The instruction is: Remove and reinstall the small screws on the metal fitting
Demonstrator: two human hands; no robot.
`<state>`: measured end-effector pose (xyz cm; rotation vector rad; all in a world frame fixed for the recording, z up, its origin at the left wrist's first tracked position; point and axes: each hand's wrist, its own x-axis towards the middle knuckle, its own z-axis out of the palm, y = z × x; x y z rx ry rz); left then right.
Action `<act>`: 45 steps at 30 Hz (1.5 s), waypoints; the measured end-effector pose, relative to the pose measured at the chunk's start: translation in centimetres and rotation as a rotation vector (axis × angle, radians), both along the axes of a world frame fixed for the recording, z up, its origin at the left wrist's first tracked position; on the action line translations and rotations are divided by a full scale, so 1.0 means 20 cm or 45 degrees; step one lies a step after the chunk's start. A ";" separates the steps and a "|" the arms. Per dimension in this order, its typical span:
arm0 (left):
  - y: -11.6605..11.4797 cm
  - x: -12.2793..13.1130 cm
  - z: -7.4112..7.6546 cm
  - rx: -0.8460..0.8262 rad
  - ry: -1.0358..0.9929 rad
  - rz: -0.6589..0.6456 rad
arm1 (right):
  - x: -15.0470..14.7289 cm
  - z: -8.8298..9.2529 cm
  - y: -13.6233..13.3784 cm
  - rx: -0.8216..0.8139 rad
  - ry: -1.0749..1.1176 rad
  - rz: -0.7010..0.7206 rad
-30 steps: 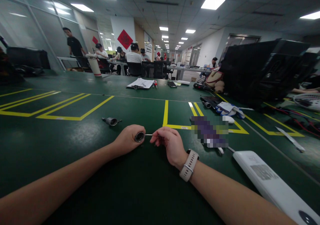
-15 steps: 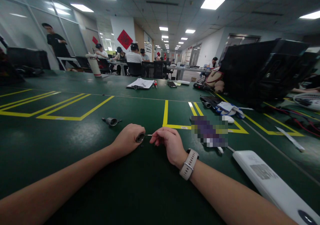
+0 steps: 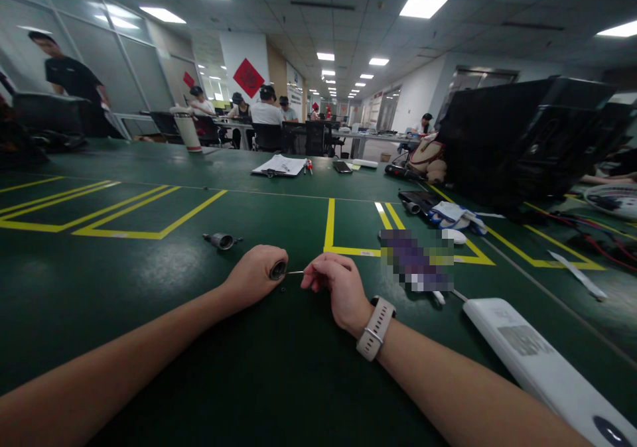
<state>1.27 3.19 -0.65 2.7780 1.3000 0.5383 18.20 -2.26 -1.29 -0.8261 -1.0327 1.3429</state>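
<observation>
My left hand point(image 3: 256, 274) is closed around a round, hollow metal part point(image 3: 278, 270), its dark opening turned toward my right. Between the hands runs a thin metal rod point(image 3: 295, 272), like a slim screwdriver shaft or hex key; its near end is hidden in the fingers of my right hand point(image 3: 334, 281), which pinch it. The rod's other end meets the side of the metal part. Just below lies a tiny dark ring or nut point(image 3: 283, 290) on the green table point(image 3: 239, 381). A second metal fitting point(image 3: 221, 241) with a round opening rests beyond my left hand.
To the right lie a white power strip point(image 3: 527, 354), a blurred-out purple item point(image 3: 415, 261), gloves point(image 3: 452, 215) and a large black case point(image 3: 522, 142). Farther back are a clipboard with papers point(image 3: 279, 165), a phone point(image 3: 342, 167) and a tall cup point(image 3: 188, 132). People sit at desks beyond.
My right hand has shifted very slightly right, and a little more of the rod shows. The metal part has turned slightly in my left hand. A standing person at the far left has moved left.
</observation>
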 end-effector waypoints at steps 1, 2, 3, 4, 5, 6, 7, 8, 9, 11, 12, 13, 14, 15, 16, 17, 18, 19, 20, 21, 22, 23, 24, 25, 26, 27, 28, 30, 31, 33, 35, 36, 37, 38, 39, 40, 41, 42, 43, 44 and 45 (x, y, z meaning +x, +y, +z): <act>0.00 0.00 0.00 0.003 0.019 0.004 | 0.00 0.00 0.00 0.002 -0.005 -0.037; 0.00 0.00 0.00 0.009 0.038 0.008 | 0.00 0.00 0.00 0.004 -0.006 -0.070; -0.01 0.00 0.01 0.018 0.055 0.011 | 0.00 0.00 0.00 0.007 -0.005 -0.094; -0.01 0.01 0.01 0.030 0.071 0.013 | 0.00 0.00 0.00 0.010 -0.004 -0.107; -0.01 0.01 0.01 0.043 0.089 0.014 | 0.00 0.00 0.00 0.015 -0.002 -0.114; -0.01 0.01 0.01 0.055 0.107 0.015 | 0.00 0.00 0.00 0.022 -0.002 -0.107; -0.02 0.01 0.01 0.067 0.122 0.016 | 0.00 0.00 0.00 0.030 -0.003 -0.092; -0.02 0.01 0.01 0.078 0.135 0.018 | 0.00 0.01 -0.01 0.038 -0.007 -0.065; -0.02 0.01 0.01 0.087 0.148 0.016 | 0.00 0.01 -0.01 0.046 -0.012 -0.037; -0.03 0.01 0.01 0.111 0.167 0.009 | 0.00 0.01 -0.01 0.058 -0.040 0.024; -0.03 0.02 0.01 0.125 0.179 0.002 | 0.00 0.01 -0.01 0.063 -0.062 0.044; -0.03 0.02 0.01 0.140 0.195 -0.004 | 0.00 0.01 -0.01 0.068 -0.086 0.055; -0.04 0.02 0.02 0.154 0.211 -0.007 | 0.00 0.01 -0.01 0.072 -0.110 0.060; -0.04 0.02 0.02 0.167 0.227 -0.010 | 0.00 0.01 -0.01 0.076 -0.131 0.054; -0.04 0.02 0.02 0.177 0.243 -0.013 | 0.00 0.01 -0.01 0.079 -0.146 0.045; -0.04 0.02 0.02 0.187 0.257 -0.015 | 0.00 0.01 -0.01 0.081 -0.153 0.028; -0.05 0.03 0.03 0.196 0.270 -0.016 | 0.00 0.01 -0.01 0.083 -0.157 0.010; -0.05 0.03 0.03 0.203 0.281 -0.015 | 0.00 0.01 -0.01 0.085 -0.158 -0.008; -0.05 0.03 0.03 0.208 0.289 -0.015 | 0.00 0.00 -0.01 0.089 -0.159 -0.024; -0.05 0.03 0.03 0.209 0.292 -0.015 | 0.00 0.00 -0.01 0.094 -0.161 -0.040; -0.05 0.03 0.03 0.207 0.289 -0.016 | 0.00 0.00 -0.01 0.096 -0.165 -0.055; -0.05 0.03 0.03 0.202 0.283 -0.018 | 0.00 0.00 -0.01 0.097 -0.171 -0.072; -0.05 0.03 0.03 0.195 0.274 -0.022 | 0.01 0.00 -0.01 0.095 -0.177 -0.087; -0.05 0.03 0.03 0.190 0.265 -0.022 | 0.01 0.00 -0.01 0.092 -0.183 -0.102; -0.05 0.03 0.03 0.185 0.257 -0.021 | 0.01 0.00 -0.01 0.087 -0.187 -0.116; -0.05 0.03 0.04 0.178 0.253 -0.018 | 0.01 0.00 -0.01 0.083 -0.192 -0.125; -0.05 0.03 0.04 0.171 0.252 -0.015 | 0.01 0.00 -0.01 0.079 -0.195 -0.130; -0.05 0.03 0.04 0.156 0.256 -0.004 | 0.02 0.00 -0.01 0.073 -0.201 -0.142; -0.05 0.03 0.04 0.146 0.259 0.001 | 0.02 0.00 0.00 0.070 -0.204 -0.151; -0.05 0.03 0.04 0.129 0.257 0.009 | 0.02 -0.01 0.00 0.064 -0.207 -0.169; -0.05 0.03 0.04 0.118 0.249 0.012 | 0.02 -0.01 0.00 0.061 -0.210 -0.183; -0.04 0.03 0.03 0.118 0.244 0.014 | 0.02 -0.02 0.00 0.060 -0.211 -0.187; -0.04 0.02 0.03 0.122 0.238 0.018 | 0.02 -0.02 0.00 0.058 -0.211 -0.192; -0.04 0.02 0.03 0.129 0.231 0.026 | 0.02 -0.02 0.00 0.056 -0.211 -0.198; -0.04 0.02 0.02 0.132 0.224 0.030 | 0.02 -0.02 0.00 0.054 -0.210 -0.201; -0.04 0.02 0.02 0.134 0.217 0.035 | 0.02 -0.02 0.00 0.052 -0.207 -0.203; -0.04 0.02 0.02 0.135 0.207 0.042 | 0.02 -0.01 0.00 0.049 -0.204 -0.203; -0.04 0.02 0.02 0.130 0.201 0.045 | 0.02 -0.01 0.00 0.046 -0.199 -0.201; -0.04 0.02 0.02 0.123 0.196 0.045 | 0.02 -0.01 0.00 0.043 -0.194 -0.197; -0.04 0.01 0.03 0.117 0.191 0.046 | 0.02 -0.01 0.00 0.041 -0.189 -0.194; -0.04 0.01 0.03 0.114 0.184 0.047 | 0.02 -0.01 0.00 0.039 -0.183 -0.191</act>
